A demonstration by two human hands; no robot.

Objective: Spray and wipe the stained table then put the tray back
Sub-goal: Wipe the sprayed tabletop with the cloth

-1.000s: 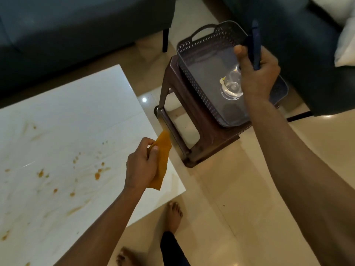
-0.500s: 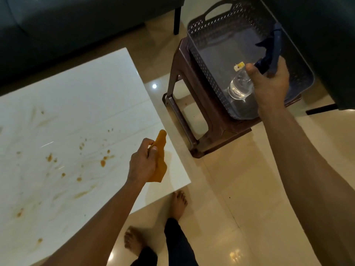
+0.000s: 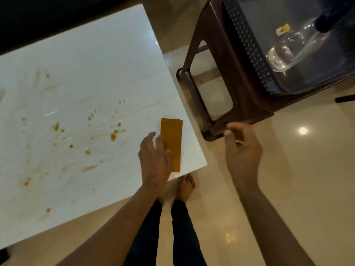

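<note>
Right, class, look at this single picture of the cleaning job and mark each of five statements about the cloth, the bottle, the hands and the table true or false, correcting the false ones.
1. The orange cloth lies flat on the white table. True.
2. The right hand grips the spray bottle. False: it holds nothing; the bottle lies in the grey tray.
3. The table is wiped clean. False: orange stains remain.
4. The left hand rests on the cloth's edge. True.
5. The tray sits on the floor. False: it sits on the brown stool.

Glossy beige tile floor [image 3: 288, 189]; brown plastic stool [image 3: 226, 77]; dark sofa [image 3: 38, 20].
</note>
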